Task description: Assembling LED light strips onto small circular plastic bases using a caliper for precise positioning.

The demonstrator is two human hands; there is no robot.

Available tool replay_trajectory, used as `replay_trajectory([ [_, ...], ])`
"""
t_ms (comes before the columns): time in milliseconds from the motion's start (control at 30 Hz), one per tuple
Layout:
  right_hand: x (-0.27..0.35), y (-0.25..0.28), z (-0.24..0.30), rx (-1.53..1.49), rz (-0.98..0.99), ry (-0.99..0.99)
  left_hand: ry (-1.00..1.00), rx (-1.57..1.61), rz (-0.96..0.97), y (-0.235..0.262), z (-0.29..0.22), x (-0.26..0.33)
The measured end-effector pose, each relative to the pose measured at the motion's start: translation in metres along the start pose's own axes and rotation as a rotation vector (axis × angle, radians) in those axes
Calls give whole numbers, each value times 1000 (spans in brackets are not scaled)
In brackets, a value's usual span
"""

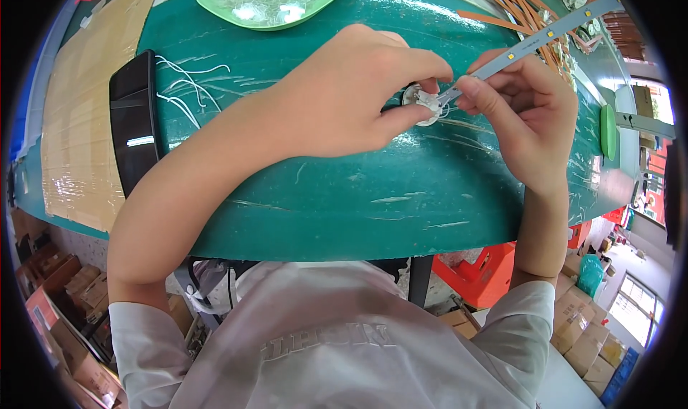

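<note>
Right now you are working with both hands close together over the middle of the green tabletop (344, 194). Your left hand (358, 94) is closing its fingers around a small round white part (423, 102), pinching it between the thumb below and the fingertips above, so that only a bit of the part is showing between your two hands. Your right hand (534, 119) is gripping the near end of a long thin grey strip (534, 35), thumb and forefinger pressing it just where it is meeting the round part. The strip is running up and away to the right, tilted, with small pale squares spaced along it, and its far end is reaching toward the upper right rim of the view. A thin white wire is curling beside the round part, just under your fingers.

Further off, a light green tray (215, 1) is sitting at the far edge of the tabletop, filled with small clear pieces. A black box (132, 122) is lying to your left, with loose white wires (190, 87) spread just beside it. A bundle of orange-brown strips (516, 1) is lying at the far right. Cardboard boxes (580, 330) are standing on the floor below.
</note>
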State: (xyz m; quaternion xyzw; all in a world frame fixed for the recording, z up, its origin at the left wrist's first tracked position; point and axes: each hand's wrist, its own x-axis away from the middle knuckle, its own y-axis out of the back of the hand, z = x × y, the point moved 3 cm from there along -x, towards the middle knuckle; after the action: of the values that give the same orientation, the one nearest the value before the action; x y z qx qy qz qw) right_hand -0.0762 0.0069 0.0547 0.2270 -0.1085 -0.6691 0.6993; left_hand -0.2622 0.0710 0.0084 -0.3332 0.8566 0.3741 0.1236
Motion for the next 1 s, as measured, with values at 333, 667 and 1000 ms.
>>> replay_trajectory([
  [333, 1, -2, -1, -76, -9, -5, -39, -79, 34, 2, 3, 1],
  [667, 4, -6, 3, 102, 9, 60, -50, -92, 52, 0, 3, 5],
  [1000, 4, -7, 3, 240, 54, 80, -111, -118, 57, 2, 6, 4],
])
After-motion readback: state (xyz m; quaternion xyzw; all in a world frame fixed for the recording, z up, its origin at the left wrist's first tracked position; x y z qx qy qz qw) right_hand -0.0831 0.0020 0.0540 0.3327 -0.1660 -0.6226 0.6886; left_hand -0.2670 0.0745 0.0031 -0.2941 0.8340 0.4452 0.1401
